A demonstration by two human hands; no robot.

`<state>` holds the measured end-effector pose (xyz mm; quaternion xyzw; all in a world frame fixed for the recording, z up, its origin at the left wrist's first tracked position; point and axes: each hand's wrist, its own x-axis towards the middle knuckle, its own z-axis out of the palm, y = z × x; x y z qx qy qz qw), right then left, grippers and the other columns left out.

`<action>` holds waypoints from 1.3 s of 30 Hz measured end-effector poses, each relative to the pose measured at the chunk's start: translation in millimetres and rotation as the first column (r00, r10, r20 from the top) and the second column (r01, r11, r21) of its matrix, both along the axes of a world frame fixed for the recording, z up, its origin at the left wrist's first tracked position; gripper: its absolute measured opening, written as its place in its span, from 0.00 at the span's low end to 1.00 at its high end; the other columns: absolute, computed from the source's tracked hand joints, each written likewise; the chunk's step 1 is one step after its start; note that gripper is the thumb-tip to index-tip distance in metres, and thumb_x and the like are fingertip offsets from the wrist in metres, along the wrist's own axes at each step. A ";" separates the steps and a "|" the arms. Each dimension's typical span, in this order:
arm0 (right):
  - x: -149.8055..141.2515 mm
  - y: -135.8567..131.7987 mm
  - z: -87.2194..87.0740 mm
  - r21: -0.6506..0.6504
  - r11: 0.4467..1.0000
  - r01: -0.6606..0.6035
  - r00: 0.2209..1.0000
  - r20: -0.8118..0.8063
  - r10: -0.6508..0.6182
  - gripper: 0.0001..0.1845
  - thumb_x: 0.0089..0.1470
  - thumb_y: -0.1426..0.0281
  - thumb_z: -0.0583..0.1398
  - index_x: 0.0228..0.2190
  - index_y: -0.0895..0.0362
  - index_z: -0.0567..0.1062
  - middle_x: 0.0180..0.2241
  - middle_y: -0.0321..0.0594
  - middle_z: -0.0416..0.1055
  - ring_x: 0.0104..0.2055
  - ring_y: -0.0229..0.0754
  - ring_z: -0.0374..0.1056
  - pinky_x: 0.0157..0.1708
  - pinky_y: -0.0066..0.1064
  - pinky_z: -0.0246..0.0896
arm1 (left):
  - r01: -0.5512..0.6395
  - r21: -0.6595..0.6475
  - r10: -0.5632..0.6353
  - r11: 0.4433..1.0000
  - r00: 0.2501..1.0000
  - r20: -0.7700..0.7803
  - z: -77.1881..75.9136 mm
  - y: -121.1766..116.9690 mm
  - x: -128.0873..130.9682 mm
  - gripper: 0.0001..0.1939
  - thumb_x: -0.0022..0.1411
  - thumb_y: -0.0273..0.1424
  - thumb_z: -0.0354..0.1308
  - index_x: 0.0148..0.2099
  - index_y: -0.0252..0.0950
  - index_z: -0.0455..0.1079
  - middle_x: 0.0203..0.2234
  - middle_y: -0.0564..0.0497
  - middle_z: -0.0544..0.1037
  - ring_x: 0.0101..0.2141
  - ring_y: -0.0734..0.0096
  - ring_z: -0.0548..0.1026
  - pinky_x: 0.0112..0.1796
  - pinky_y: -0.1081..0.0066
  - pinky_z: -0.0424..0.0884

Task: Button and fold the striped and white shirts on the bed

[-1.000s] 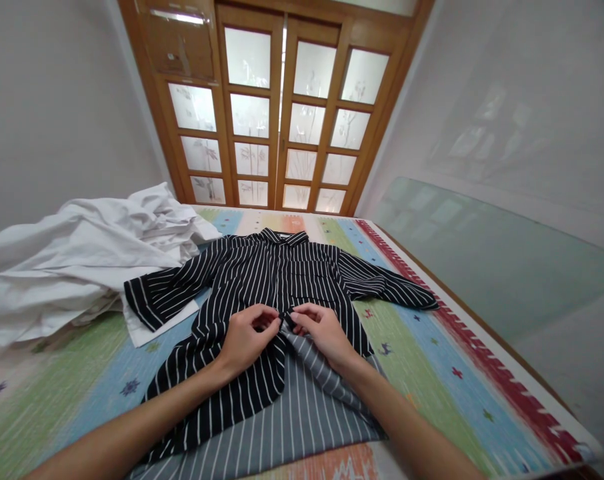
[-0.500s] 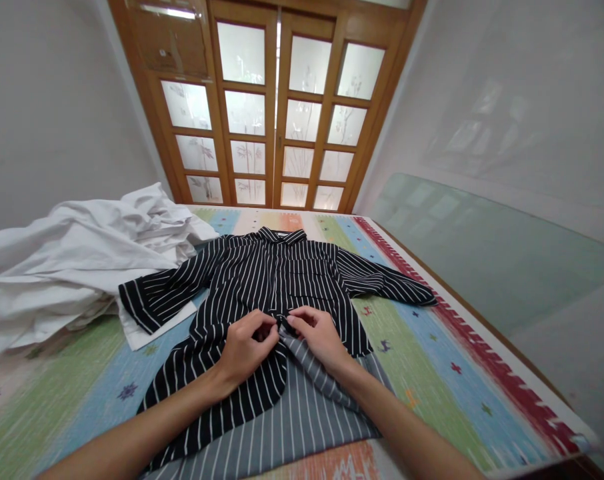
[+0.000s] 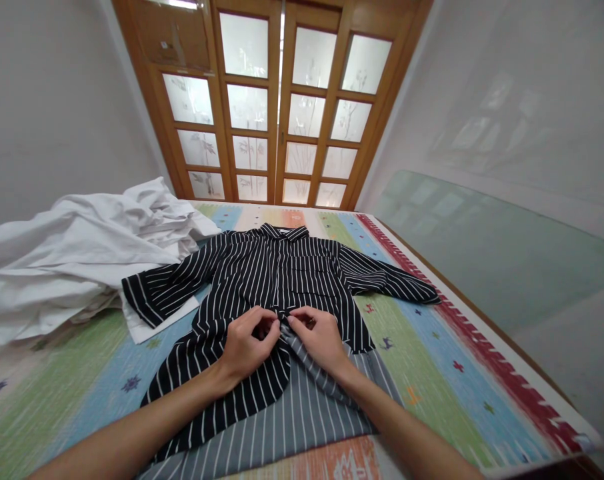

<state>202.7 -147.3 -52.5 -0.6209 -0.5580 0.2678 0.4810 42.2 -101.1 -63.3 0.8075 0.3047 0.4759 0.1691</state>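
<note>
Wooden doors (image 3: 275, 157) with frosted panes (image 3: 249, 107) close the far side, beyond a table (image 3: 57, 393) topped in coloured stripes. Far left: white cloth heap (image 3: 82, 233), probably kept aside to leave working room; one sleeve (image 3: 167, 290) of the striped shirt (image 3: 302, 267) overlaps its edge. Shirt lies mid-table, front up, collar (image 3: 296, 233) away from the person, presumably so the lower front comes within easy reach. Left hand (image 3: 247, 343): thumb and forefinger almost closed, pinching the front edge. Right hand (image 3: 322, 340): similar narrow pinch on the shirt, fingertips nearly meeting the left's, apparently to keep both edges together; any button there cannot be made out. Grey inner side (image 3: 292, 427) shows below. Other sleeve (image 3: 399, 283) stretches right. Versus one second ago: same spot held, fingertips closer, dark fold between them less visible
</note>
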 end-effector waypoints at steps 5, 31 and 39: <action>-5.1 -3.2 2.0 0.010 1.000 -0.006 0.999 0.038 0.006 0.07 0.52 0.69 0.60 0.30 0.56 0.80 0.29 0.40 0.78 0.30 0.40 0.71 0.32 0.33 0.64 | 0.038 0.051 -0.034 0.998 0.995 -0.093 -3.0 -1.4 0.7 0.05 0.60 0.26 0.54 0.32 0.36 0.70 0.22 0.54 0.72 0.23 0.76 0.71 0.27 0.75 0.68; -1.4 -6.7 -1.5 0.074 0.996 -0.054 0.998 0.019 0.053 0.08 0.50 0.70 0.63 0.35 0.55 0.80 0.33 0.41 0.76 0.32 0.39 0.68 0.32 0.32 0.63 | 0.366 -0.622 -0.293 0.692 0.930 0.222 -2.5 8.8 0.3 0.10 0.63 0.35 0.55 0.36 0.34 0.72 0.21 0.54 0.74 0.21 0.75 0.71 0.22 0.75 0.70; 1.9 -6.4 2.8 0.034 0.994 -0.102 0.994 -0.031 0.103 0.09 0.49 0.70 0.64 0.35 0.56 0.79 0.31 0.38 0.75 0.30 0.38 0.66 0.31 0.32 0.62 | 0.311 -0.452 -0.277 0.836 0.950 0.141 -1.9 11.5 -2.4 0.10 0.59 0.31 0.60 0.44 0.35 0.70 0.39 0.48 0.73 0.28 0.76 0.72 0.28 0.75 0.73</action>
